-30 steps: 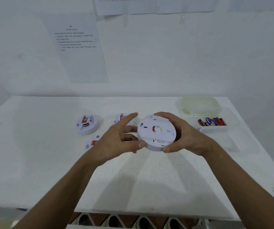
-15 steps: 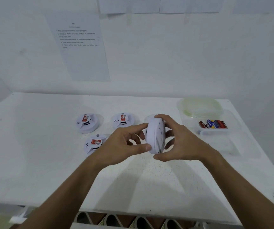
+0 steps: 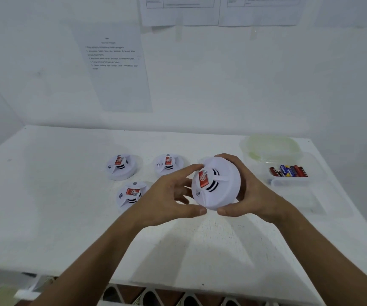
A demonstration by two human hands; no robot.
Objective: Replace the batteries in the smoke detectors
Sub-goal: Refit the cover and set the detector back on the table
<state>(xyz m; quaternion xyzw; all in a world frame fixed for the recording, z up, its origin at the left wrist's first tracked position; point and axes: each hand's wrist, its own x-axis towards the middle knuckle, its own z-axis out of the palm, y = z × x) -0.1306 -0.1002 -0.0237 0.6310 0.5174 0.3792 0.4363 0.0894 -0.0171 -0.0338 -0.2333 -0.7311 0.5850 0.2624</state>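
A round white smoke detector (image 3: 219,184) with a red label is held above the white table (image 3: 67,195), its vented front turned toward me. My right hand (image 3: 251,195) grips it from the right and behind. My left hand (image 3: 169,199) holds its left edge with thumb below and fingertips above. Three more white detectors lie face up on the table: one at the back left (image 3: 120,166), one at the back middle (image 3: 167,165), one nearer me (image 3: 130,194). Several batteries (image 3: 288,171) lie in a clear plastic container (image 3: 288,184) at the right.
A yellowish clear lid or tub (image 3: 268,144) sits behind the battery container. Another clear lid (image 3: 306,199) lies in front of it. Printed sheets (image 3: 116,67) hang on the wall behind the table. The table's front edge runs below my forearms.
Both hands have turned the held detector over: a second ago its back faced me, then it stood on edge, and now its labelled front faces me.
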